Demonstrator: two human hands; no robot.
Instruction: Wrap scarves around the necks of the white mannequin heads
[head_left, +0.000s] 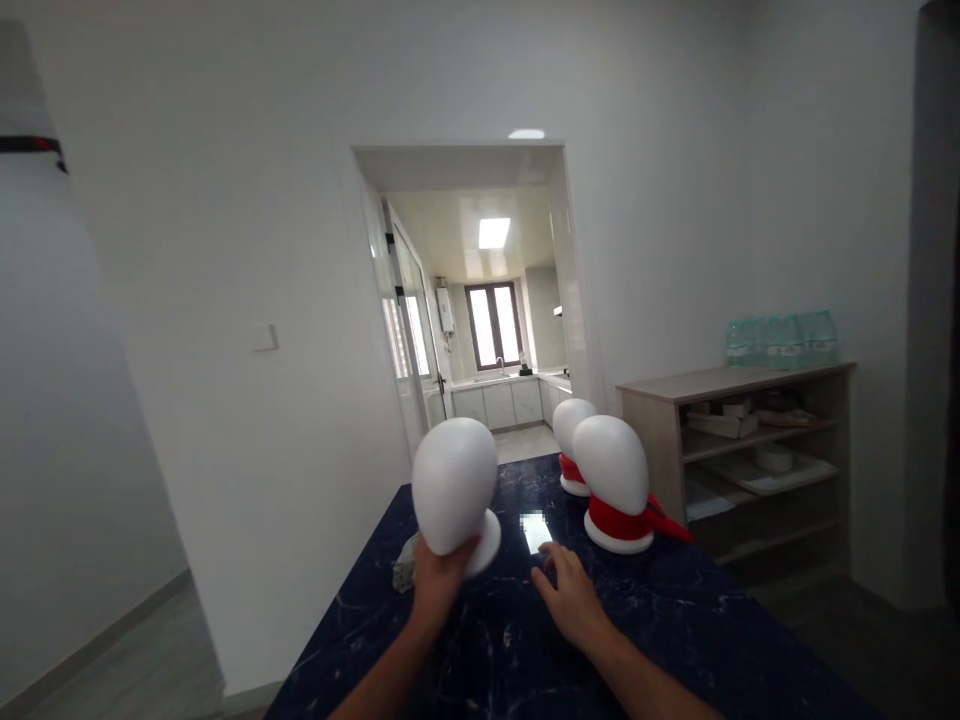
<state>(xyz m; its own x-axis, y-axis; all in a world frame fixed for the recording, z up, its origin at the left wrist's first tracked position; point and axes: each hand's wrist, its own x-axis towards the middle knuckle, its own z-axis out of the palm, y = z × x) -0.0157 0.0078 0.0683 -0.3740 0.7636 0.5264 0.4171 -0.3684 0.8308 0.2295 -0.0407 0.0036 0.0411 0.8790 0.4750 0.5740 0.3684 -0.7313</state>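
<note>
My left hand (439, 578) grips a white foam mannequin head (454, 485) from below, tilting it above the dark blue marble-patterned table (675, 620). My right hand (571, 598) rests flat on the table with its fingers spread, holding nothing, just in front of a small bright blurred patch (535, 531). Two more white mannequin heads stand upright farther back on the table, each with a red scarf at the neck: the nearer one (613, 467) to the right of my right hand, the farther one (571, 425) partly hidden behind it.
A crumpled pale cloth (406, 567) lies on the table's left edge beside my left hand. A wooden shelf unit (739, 445) with packed water bottles (781, 339) on top stands at the right wall. A doorway (480, 300) ahead leads to a kitchen.
</note>
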